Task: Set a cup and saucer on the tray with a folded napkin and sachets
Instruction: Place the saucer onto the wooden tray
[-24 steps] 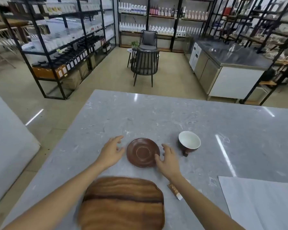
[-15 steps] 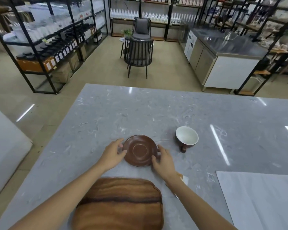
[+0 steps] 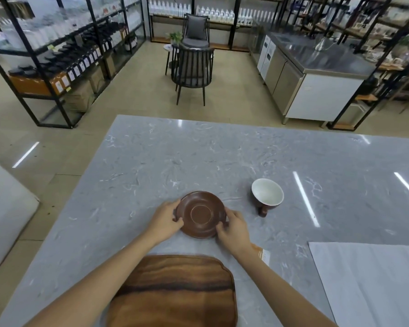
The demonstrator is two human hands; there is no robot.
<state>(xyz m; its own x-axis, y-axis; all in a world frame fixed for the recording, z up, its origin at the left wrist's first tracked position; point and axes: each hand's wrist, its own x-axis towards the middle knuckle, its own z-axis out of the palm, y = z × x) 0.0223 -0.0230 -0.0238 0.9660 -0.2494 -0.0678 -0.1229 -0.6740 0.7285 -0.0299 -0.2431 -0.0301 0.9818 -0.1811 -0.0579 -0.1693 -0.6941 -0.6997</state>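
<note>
gripping the round brown ceramic saucer (image 3: 200, 214) by opposite rims on the grey marble table (image 3: 151, 161), left hand (image 3: 167, 219) and right hand (image 3: 234, 228) steady it, likely for lifting to the empty wooden tray (image 3: 175, 291) just below.

Black metal shelving (image 3: 57, 55) lines a beige-floored (image 3: 132, 95) room around two dark chairs (image 3: 191, 69) and a steel counter (image 3: 316, 74).

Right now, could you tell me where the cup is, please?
In the head view, the cup stands on the grey marble table, right of the brown saucer that both hands hold, and beyond the wooden tray.
</note>
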